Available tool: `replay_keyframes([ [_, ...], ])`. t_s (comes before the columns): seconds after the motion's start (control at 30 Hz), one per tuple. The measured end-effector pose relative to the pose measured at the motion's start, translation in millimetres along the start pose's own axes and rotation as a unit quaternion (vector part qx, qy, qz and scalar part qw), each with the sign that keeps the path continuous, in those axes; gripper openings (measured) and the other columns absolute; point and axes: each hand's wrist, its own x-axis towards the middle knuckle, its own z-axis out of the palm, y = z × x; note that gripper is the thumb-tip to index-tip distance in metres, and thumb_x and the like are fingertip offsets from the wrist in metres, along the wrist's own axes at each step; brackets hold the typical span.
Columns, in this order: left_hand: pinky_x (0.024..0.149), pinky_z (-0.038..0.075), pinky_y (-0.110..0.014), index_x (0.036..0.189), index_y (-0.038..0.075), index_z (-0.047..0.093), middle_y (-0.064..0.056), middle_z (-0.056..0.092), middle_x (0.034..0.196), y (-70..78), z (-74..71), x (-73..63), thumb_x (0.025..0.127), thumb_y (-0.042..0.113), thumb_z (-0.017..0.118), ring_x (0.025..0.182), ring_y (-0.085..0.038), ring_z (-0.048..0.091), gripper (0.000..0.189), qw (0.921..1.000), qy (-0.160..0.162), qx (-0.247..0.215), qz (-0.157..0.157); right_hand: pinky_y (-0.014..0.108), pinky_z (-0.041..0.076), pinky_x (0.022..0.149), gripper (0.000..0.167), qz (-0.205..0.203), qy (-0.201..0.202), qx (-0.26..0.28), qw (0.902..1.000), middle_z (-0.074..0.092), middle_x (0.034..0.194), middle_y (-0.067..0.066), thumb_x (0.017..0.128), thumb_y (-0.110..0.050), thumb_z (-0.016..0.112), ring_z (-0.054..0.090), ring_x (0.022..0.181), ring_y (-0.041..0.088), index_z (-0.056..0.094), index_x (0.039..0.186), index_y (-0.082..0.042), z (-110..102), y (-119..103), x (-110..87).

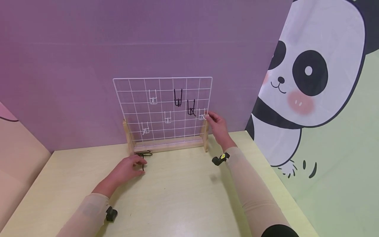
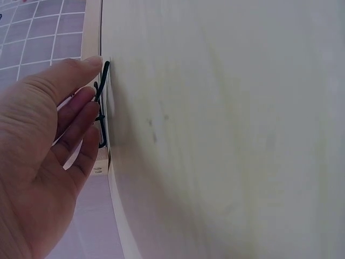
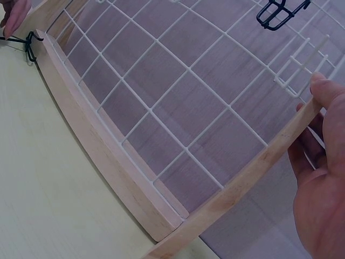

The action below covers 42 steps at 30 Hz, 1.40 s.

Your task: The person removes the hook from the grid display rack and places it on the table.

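Observation:
A white wire grid stands upright in a wooden base. At the grid's right edge my right hand pinches a white wire hook, thumb in front and the other fingers partly hidden behind the wooden post. A black wire hook lies on the table by the base's left front corner. Around its stem is my left hand, thumb and fingers apart, fingertips right at the wire.
Hanging on the grid are two black hooks and several white hooks. The pale table extends in front of the base. A purple wall rises close behind, with a panda picture on the right.

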Motion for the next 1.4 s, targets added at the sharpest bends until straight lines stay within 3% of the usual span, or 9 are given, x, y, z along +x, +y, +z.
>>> replay_keyframes([
  [0.27,0.103,0.059,-0.059,0.121,0.003,0.077,-0.011,0.072,0.119,2.2,-2.0,-2.9,0.092,0.006,0.090,0.114,-0.036,0.069,0.032,1.0000,0.000,-0.008,0.001,0.039,0.046,0.123,0.041,0.002,-0.004,-0.013,0.9999,0.068,0.145,0.016,0.112,-0.023,0.070,0.063,0.133,0.026,0.069,0.146,-0.002,-1.3,1.0,0.3],
  [0.57,0.098,0.061,-0.057,0.124,0.002,0.077,-0.013,0.073,0.121,1.3,-7.1,-2.0,0.097,0.009,0.085,0.111,-0.035,0.071,0.029,0.9994,0.022,-0.025,-0.001,0.039,0.046,0.123,0.041,-0.004,0.000,-0.011,0.9999,0.068,0.146,0.017,0.112,-0.022,0.070,0.063,0.135,0.028,0.068,0.146,0.000,-1.0,5.1,2.7],
  [0.93,0.102,0.058,-0.061,0.125,0.000,0.075,-0.017,0.074,0.123,9.7,-13.9,3.0,0.102,0.009,0.080,0.118,-0.041,0.069,0.025,0.9960,0.086,-0.023,-0.014,0.041,0.047,0.122,0.039,-0.011,0.004,-0.007,0.9999,0.068,0.144,0.020,0.112,-0.017,0.068,0.064,0.132,0.027,0.068,0.145,0.003,0.7,4.4,0.9],
  [1.4,0.102,0.056,-0.059,0.128,-0.001,0.072,-0.020,0.070,0.123,20.3,-16.8,17.3,0.104,0.013,0.078,0.116,-0.041,0.067,0.027,0.9822,0.180,-0.048,-0.024,0.039,0.048,0.121,0.038,-0.013,0.007,-0.007,0.9999,0.069,0.143,0.020,0.112,-0.017,0.069,0.065,0.128,0.023,0.068,0.144,0.004,1.5,2.7,2.5],
])
